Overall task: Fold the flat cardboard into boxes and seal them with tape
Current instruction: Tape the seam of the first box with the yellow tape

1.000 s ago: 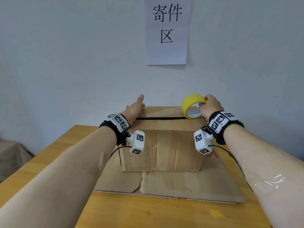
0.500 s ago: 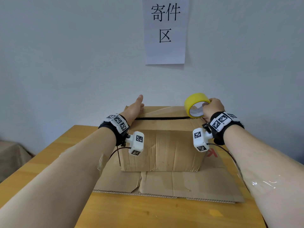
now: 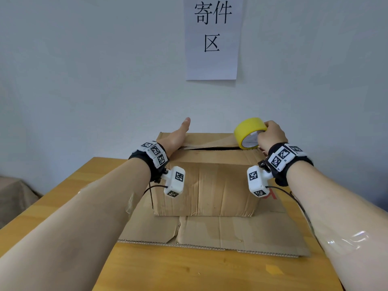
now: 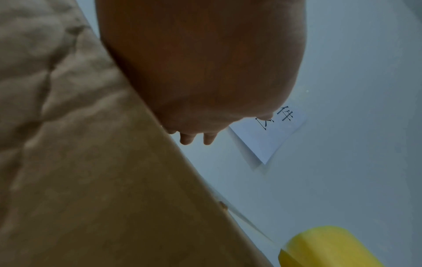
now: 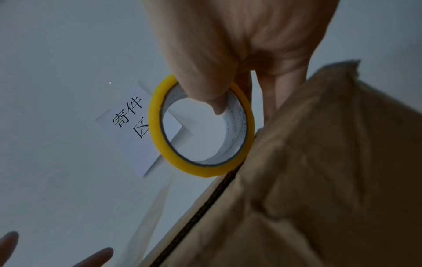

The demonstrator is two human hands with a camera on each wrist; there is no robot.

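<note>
A brown cardboard box [image 3: 206, 185] stands on a flat cardboard sheet [image 3: 220, 234], its top flaps folded down with a dark seam gap between them. My left hand [image 3: 178, 136] lies flat on the left end of the box top [image 4: 102, 180], fingers straight and thumb raised. My right hand [image 3: 271, 135] grips a yellow tape roll [image 3: 248, 132] at the right end of the top. In the right wrist view the thumb hooks inside the yellow tape roll [image 5: 200, 126], and a clear strip of tape [image 5: 150, 213] runs from it along the box top towards the left hand.
The wooden table [image 3: 199, 274] reaches the grey wall, where a white paper sign [image 3: 212, 38] hangs above the box. A draped low object [image 3: 14, 196] sits beyond the table's left edge. Bare tabletop lies in front of the flat sheet.
My right hand has carried the tape roll a little to the right along the box top. My left hand has stayed on the left end.
</note>
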